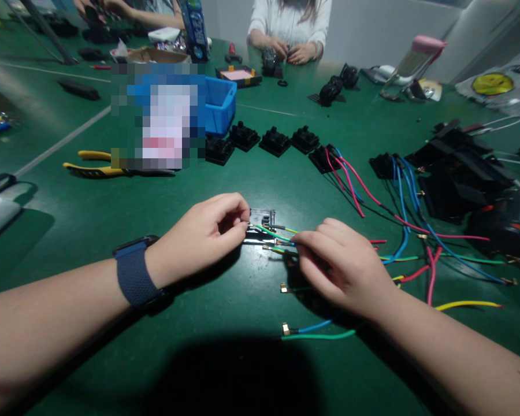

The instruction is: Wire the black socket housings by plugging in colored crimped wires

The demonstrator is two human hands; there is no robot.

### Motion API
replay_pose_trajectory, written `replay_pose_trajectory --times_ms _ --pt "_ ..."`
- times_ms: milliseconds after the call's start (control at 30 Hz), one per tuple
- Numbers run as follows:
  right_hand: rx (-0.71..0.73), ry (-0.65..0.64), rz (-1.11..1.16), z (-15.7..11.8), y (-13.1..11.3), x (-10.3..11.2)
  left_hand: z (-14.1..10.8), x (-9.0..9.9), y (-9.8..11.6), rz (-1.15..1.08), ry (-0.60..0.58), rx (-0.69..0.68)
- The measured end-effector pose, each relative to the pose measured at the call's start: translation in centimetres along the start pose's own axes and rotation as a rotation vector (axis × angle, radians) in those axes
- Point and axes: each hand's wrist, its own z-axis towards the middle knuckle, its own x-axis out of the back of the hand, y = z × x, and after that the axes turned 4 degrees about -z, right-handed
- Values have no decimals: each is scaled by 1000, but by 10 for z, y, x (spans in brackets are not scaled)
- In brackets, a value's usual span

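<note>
Over the middle of the green table (225, 358), the left hand (203, 231) has its thumb and forefinger closed at the metal-tipped end of a green-and-yellow wire (268, 232), right at a small black plastic housing (260, 214) that lies between the two hands. The right hand (346, 260) pinches the same wire farther along, its other fingers curled; whether it grips the neighboring wires too is unclear. A dark blue watch band (136, 277) circles the left wrist. Just below the right hand lie a blue wire (316, 327) with a brass terminal (286, 329) and, beside it, a green wire (329, 336). To the right, a yellow wire (468, 304) lies near several red and blue leads (405, 190). Beyond the hands, black socket modules (275, 140) form a loose row, the rightmost ones wired. Yellow-handled pliers (95, 171) lie to the left, partly covered by a pixelated patch, with a blue bin (220, 107) behind the row. At the far side, a person in a white shirt (286, 29) has both hands near a black part (270, 60), and a pink-lidded bottle (416, 58) stands tilted in view at right.
</note>
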Motion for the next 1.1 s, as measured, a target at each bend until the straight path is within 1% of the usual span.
replay_pose_trajectory --times_ms 300,500,567,700,900,1100 --pt "-7 -26 -6 0 0 1 0 1 1 12 -13 8" --pt "-33 18 -3 0 0 0 1 0 0 15 -14 2" --pt "-54 17 -17 0 0 -1 1 0 0 16 -15 0" --pt "-95 -27 -63 0 1 -3 2 0 0 14 -13 -3" --pt "-144 -32 -157 1 2 -3 0 1 0 19 -15 3" --pt "-140 -45 -174 1 2 -4 0 1 1 18 -16 8"
